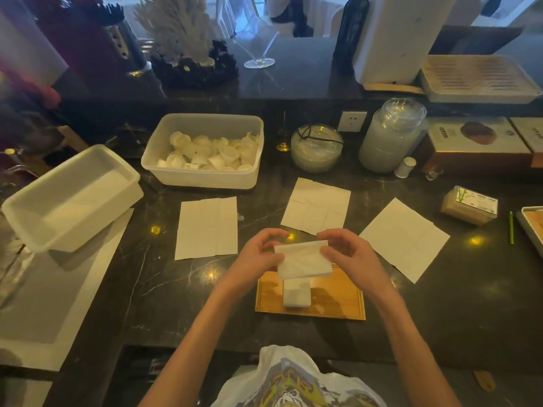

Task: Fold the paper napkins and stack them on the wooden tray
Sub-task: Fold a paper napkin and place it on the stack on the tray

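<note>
Napkin: soft white folded paper rectangle (304,262), pinched by left hand (258,257) and right hand (348,254).
Tray: flat rectangular wooden tray (338,301), small folded white napkin stack (296,293) on it.

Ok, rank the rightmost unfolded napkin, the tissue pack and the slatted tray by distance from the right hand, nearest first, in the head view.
From the right hand:
1. unfolded napkin, flat just to its right
2. tissue pack, farther right on the counter
3. slatted tray, far back on the raised ledge

Nothing is legible; the brown box (476,148) at the counter's (164,289) far right edge bears lettering, perhaps characters, blurred.
</note>
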